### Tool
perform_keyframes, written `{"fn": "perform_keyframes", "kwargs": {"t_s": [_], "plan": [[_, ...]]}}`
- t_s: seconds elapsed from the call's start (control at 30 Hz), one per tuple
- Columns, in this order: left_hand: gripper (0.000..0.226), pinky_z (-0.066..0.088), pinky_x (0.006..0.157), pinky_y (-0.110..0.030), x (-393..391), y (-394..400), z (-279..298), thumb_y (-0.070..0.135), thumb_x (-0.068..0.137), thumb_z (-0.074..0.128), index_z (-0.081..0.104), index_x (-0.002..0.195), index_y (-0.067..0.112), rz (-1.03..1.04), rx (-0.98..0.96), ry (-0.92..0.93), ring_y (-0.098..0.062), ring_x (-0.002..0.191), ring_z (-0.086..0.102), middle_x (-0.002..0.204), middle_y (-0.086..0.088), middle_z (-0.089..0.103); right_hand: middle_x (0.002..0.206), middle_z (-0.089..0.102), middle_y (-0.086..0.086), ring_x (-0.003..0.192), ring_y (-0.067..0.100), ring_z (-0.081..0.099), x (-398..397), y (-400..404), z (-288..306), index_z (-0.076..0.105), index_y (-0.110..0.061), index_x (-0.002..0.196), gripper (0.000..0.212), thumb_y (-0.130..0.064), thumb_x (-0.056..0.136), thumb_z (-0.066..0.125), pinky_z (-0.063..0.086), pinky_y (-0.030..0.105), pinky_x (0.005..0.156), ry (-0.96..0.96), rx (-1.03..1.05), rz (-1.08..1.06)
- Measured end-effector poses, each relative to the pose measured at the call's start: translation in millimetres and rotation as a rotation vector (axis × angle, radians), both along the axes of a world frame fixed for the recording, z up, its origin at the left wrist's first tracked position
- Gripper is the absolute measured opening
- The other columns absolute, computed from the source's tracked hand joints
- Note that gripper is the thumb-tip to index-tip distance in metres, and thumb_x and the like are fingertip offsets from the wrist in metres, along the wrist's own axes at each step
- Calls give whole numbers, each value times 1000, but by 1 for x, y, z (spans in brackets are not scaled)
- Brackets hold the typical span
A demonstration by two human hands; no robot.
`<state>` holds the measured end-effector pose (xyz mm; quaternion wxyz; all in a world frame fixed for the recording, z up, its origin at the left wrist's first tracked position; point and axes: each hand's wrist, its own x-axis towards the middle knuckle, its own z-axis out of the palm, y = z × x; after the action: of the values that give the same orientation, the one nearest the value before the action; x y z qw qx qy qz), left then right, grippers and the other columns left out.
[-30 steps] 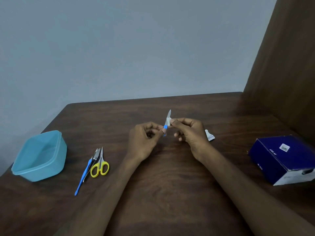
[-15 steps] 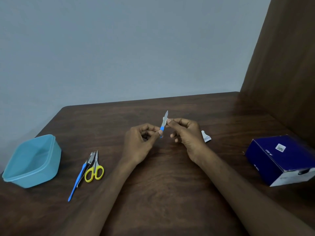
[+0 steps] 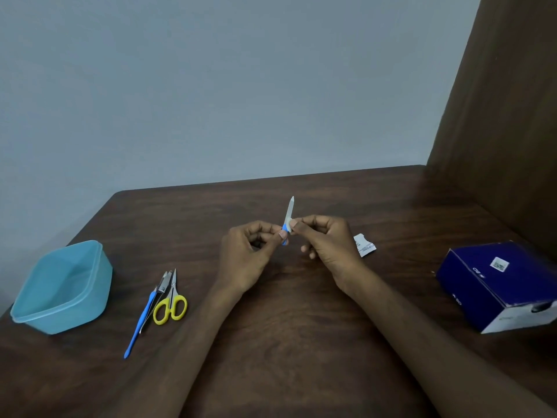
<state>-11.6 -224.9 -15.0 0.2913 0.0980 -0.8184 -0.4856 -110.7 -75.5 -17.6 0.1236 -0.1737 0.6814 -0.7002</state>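
Nail file [image 3: 288, 217] upright between both hands; left fingers [image 3: 281, 234] pinch blue handle, right fingers [image 3: 297, 225] pinch blade base.

2 hands, left hand [image 3: 247, 257] & right hand [image 3: 328, 245], w/ 1 little file [image 3: 288, 217] pinched between their fingertips. Left of the fingers: 1 blue tub [image 3: 69, 318], 1 yellow scissors [image 3: 172, 292], 1 blue stick tool [image 3: 141, 324] & 1 metal clipper [image 3: 164, 283], so 4 things there. Right of the fingers: 1 white packet [image 3: 364, 245] close by & 1 dark blue box [image 3: 494, 282] far off, all on 1 table [image 3: 286, 342].
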Motion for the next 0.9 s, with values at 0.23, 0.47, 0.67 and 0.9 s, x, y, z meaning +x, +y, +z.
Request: {"fn": "perform_keyframes", "kwargs": {"t_s": [0.23, 0.47, 0.67, 0.9], "plan": [[7, 44, 60, -12, 1, 1, 0, 25, 96, 81, 83, 89, 25, -10, -22, -19, 5, 62, 66, 77, 12, 81, 92, 83, 2, 50, 9, 55, -3, 2, 6, 83, -13, 97, 13, -26, 94, 81, 41, 21, 46, -153, -195, -119], [5, 45, 60, -13, -1, 0, 0, 25, 95, 81, 84, 92, 24, -17, -38, -22, 4, 64, 68, 77, 13, 81, 93, 83, 1, 55, 9, 56, 0, 2, 6, 84, -17, 93, 9, -25, 94, 80, 42, 21, 49, -86, -105, -24], [5, 40, 55, -12, 0, -1, -1, 26, 94, 82, 83, 91, 24, 3, -18, 12, 8, 54, 59, 74, 10, 80, 91, 83, 8, 57, 12, 58, 3, 1, 1, 85, -16, 95, 12, -27, 92, 82, 43, 23, 50, 9, -19, 22], [5, 46, 60, -18, -2, 0, 0, 27, 94, 83, 83, 89, 28, 5, -58, -3, -5, 65, 71, 76, 12, 80, 97, 83, 5, 54, 10, 56, -6, 6, 7, 84, -12, 97, 15, -26, 94, 81, 42, 22, 50, -149, -169, -20]]}}
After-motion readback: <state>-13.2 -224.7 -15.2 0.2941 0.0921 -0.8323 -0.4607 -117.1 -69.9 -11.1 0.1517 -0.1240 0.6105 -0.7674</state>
